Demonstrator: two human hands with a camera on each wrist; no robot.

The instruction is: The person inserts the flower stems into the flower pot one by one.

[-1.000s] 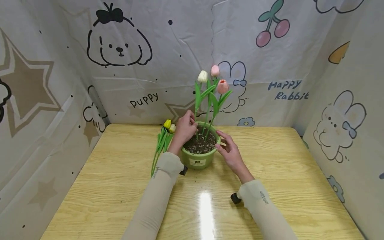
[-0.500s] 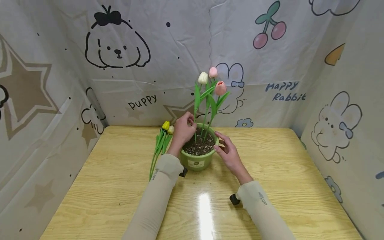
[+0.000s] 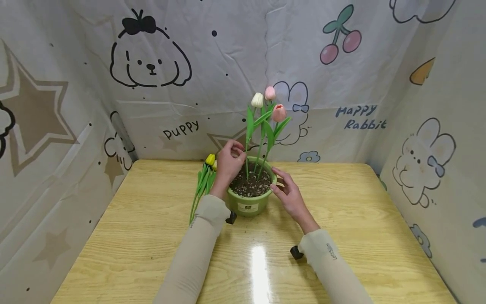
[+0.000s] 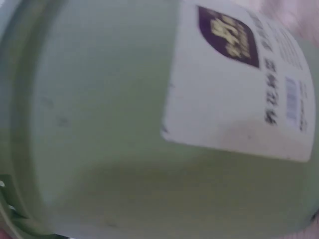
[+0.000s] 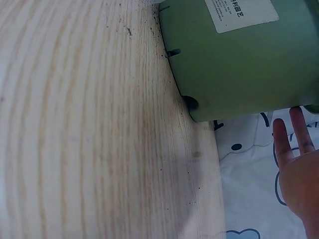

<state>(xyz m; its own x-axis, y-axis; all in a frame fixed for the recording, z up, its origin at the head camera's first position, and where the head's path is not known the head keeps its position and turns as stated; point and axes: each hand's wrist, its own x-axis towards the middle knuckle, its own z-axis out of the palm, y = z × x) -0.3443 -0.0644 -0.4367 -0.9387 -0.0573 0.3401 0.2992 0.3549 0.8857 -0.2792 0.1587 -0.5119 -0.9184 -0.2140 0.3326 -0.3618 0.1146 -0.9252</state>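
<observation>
A green flower pot [image 3: 248, 207] filled with dark soil stands on the table, its white label facing front. Three artificial tulips rise from the soil: a white tulip [image 3: 257, 100], a pink tulip [image 3: 270, 93] and a salmon-pink tulip [image 3: 279, 113]. At the pot's left rim is my left hand [image 3: 229, 164], its bent fingertips just left of the white tulip's stem. My right hand [image 3: 289, 192] touches the pot's right side, thumb and fingers spread along the rim. In the right wrist view, two fingers [image 5: 283, 142] reach straight to the pot.
More tulips, including a yellow tulip [image 3: 210, 159], lie on the wooden table [image 3: 322, 261] left of the pot, partly behind my left hand and forearm. A printed cloth backdrop [image 3: 228, 50] encloses the table behind and at both sides.
My left hand has drawn slightly left, its fingertips loosening from the white tulip's stem. The right hand keeps its place at the pot, and the tulips stay upright.
</observation>
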